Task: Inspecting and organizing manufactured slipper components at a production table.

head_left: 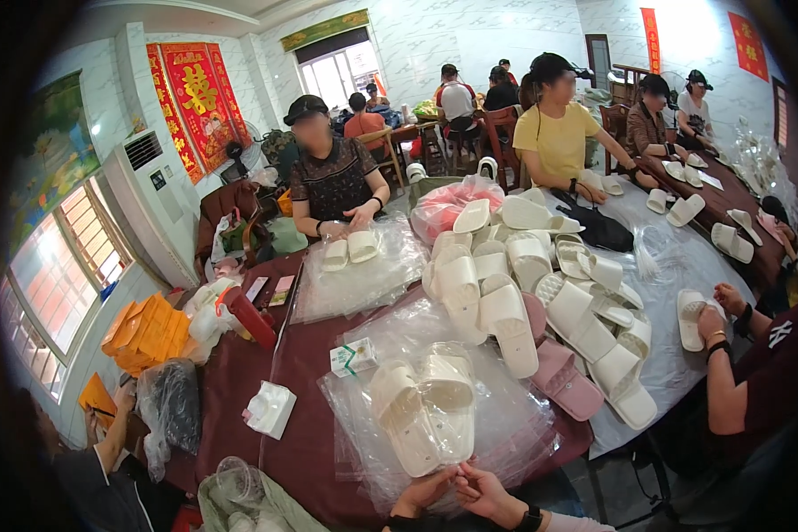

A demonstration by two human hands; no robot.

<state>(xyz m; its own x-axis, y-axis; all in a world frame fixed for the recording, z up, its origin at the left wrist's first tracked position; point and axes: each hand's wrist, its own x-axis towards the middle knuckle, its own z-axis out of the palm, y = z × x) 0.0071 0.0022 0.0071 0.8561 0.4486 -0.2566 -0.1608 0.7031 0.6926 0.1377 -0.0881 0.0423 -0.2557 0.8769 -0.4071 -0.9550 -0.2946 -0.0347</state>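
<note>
holding both hands together at the bench (293, 355) near edge: left hand (424, 493) and right hand (481, 490) are pinching the near edge of a clear plastic bag (496, 417), fingers curled shut on the film. pair of white slippers (424, 403) is lying side by side on the bag stack, just beyond the hands. small white-green box (353, 357) is sitting just left of the stack. slipper pile (541, 293) is sitting further back right.

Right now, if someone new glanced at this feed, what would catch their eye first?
Probably the big heap of white slippers piled mid-table, with a few pink ones along its near edge. Next, the pair of cream slippers lying on clear plastic bags just beyond the left hand and right hand, which meet at the bags' near edge. Several people sit around the maroon table handling slippers.
</note>
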